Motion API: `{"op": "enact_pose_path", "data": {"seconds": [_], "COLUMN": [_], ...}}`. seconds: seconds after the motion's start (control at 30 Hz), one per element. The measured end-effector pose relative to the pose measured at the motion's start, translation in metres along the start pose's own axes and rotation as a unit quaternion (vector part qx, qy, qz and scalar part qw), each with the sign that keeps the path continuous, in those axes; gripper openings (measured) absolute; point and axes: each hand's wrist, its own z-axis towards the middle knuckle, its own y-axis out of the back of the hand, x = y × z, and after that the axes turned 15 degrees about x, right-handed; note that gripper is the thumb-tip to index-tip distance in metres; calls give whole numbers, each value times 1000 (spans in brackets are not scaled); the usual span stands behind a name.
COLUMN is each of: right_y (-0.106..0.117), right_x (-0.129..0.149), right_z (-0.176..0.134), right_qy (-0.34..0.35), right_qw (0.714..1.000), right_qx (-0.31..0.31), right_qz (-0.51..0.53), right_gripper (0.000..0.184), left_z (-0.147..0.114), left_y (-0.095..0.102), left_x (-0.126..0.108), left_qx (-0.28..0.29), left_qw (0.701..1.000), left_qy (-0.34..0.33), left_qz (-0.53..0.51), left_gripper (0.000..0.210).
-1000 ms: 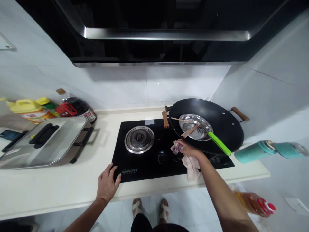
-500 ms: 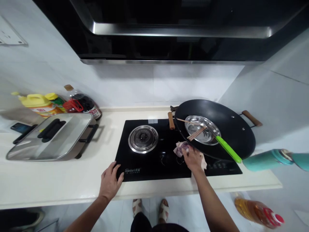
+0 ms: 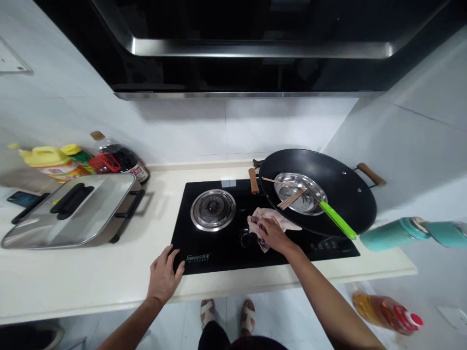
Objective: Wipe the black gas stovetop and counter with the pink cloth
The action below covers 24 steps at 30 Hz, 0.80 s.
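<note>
Under my right hand [image 3: 272, 233] a pale, stained cloth [image 3: 288, 221] is bunched against the black glass cooktop [image 3: 222, 243]. My fingers are curled onto it, just left of the wok's near side. My left hand [image 3: 165, 273] rests with fingers apart on the cooktop's front left corner and the counter edge. A round burner [image 3: 213, 210] lies between and beyond my hands. The black wok [image 3: 350, 199] sits on the right half of the cooktop. In it are a steel bowl [image 3: 310, 208], wooden chopsticks [image 3: 292, 199] and a utensil with a green handle [image 3: 337, 220].
A lidded electric pan [image 3: 105, 204] stands on the left counter, with bottles [image 3: 126, 163] behind it. The range hood [image 3: 251, 75] overhangs the back. A teal flask [image 3: 392, 235] lies at the right end. An oil bottle [image 3: 383, 311] stands below the counter.
My right hand has slid the cloth left and slightly back across the cooktop, and more of the cloth now spreads out toward the wok. My left hand stays at the corner.
</note>
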Motion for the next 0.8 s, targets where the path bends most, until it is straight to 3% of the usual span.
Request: {"op": "enact_pose_path", "data": {"seconds": [0.23, 0.33, 0.43, 0.63, 0.7, 0.8], "right_y": [-11, -13, -6, 11, 10, 4], "right_x": [-3, -6, -9, 0, 1, -4], "right_z": [-14, -15, -3, 26, 20, -1], "right_qy": [-89, -77, -61, -128, -109, -51], "right_qw": [994, 995, 997, 992, 993, 996], "right_qx": [0, 21, 25, 16, 26, 37], "right_qz": [-69, -65, -36, -14, -36, -58], "right_gripper": [40, 44, 40, 65, 59, 37], "left_z": [-1, -1, -1, 0, -1, -1], "left_y": [0, 0, 0, 0, 1, 2], "left_x": [-2, -2, -2, -2, -2, -4], "left_qx": [3, 3, 6, 5, 7, 8], "left_qw": [1000, 1000, 1000, 1000, 1000, 1000], "left_qy": [5, 6, 4, 5, 7, 7], "left_qz": [-9, -5, -1, -3, -4, -7], "left_gripper": [44, 45, 46, 45, 44, 45]}}
